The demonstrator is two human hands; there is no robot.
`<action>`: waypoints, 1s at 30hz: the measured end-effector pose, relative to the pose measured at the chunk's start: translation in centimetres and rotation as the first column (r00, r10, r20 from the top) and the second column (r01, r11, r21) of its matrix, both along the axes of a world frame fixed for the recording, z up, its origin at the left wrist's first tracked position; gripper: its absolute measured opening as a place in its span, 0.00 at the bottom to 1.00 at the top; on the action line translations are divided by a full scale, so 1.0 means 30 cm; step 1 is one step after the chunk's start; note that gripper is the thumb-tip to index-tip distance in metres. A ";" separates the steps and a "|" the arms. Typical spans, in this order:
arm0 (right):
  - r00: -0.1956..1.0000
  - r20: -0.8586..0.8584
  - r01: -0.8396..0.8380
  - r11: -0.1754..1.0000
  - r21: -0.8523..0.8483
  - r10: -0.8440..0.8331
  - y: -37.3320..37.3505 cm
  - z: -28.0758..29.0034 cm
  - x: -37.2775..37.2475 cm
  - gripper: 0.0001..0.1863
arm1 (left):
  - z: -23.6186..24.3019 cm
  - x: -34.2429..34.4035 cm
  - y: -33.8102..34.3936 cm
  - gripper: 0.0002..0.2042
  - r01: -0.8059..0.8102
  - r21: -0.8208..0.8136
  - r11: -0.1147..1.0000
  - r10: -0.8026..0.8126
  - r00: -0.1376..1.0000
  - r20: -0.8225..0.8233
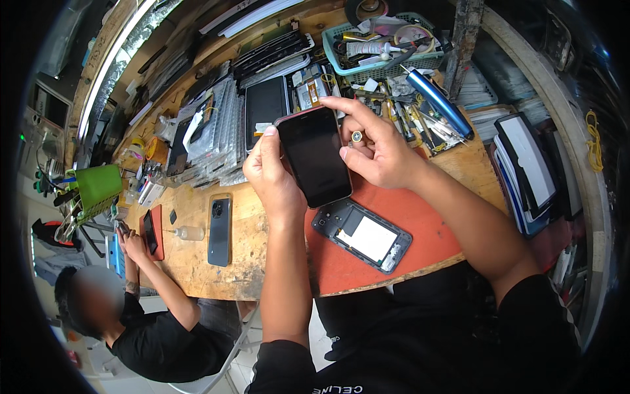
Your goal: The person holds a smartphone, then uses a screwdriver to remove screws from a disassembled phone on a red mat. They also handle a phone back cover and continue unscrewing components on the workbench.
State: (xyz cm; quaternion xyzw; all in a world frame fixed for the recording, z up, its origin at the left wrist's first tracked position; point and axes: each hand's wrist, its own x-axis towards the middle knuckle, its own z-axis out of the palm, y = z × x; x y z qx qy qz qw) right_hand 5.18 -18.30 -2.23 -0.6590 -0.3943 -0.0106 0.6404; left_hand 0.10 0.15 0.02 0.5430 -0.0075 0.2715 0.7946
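A dark-screened phone (314,157) is held upright and slightly tilted between my hands. My left hand (272,180) grips its left edge, thumb near the upper corner. My right hand (384,154) holds the right side, index finger at the top corner and thumb on the edge; a gold ring with a dark face shows on a curled finger. Below the held phone, on a red mat (426,226), lies an opened dark phone body (361,236) with a white panel inside, angled toward the lower right.
A dark phone (219,231), small bottle (189,233), stacked screens and parts (269,59), teal basket (341,62), blue cylindrical tool (440,102) and green holder (95,187) occupy the wooden bench (197,276). A co-worker (164,348) sits at left, hands by another phone. Stacked panels (525,164) stand right.
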 end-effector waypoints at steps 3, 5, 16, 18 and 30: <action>0.999 0.027 0.046 0.999 0.001 -0.046 -0.003 0.005 -0.003 0.40 | 0.000 -0.009 0.000 0.16 0.013 0.023 1.000 -0.014 1.000 0.016; 0.996 0.049 0.069 0.998 0.010 -0.069 -0.001 0.007 -0.004 0.39 | 0.000 -0.012 -0.001 0.16 0.010 0.033 0.999 -0.011 1.000 0.023; 0.990 0.136 0.036 0.996 0.084 -0.047 0.001 0.002 0.024 0.36 | 0.002 -0.013 0.001 0.16 -0.012 0.030 0.999 0.011 1.000 0.011; 0.991 0.117 0.054 0.994 0.099 -0.066 0.003 0.005 0.022 0.36 | 0.002 -0.013 0.001 0.16 -0.009 0.026 1.000 0.009 1.000 0.012; 0.994 0.094 0.052 0.996 0.070 -0.058 0.001 0.016 0.014 0.36 | 0.004 -0.016 0.001 0.16 -0.003 0.029 1.000 0.002 1.000 0.013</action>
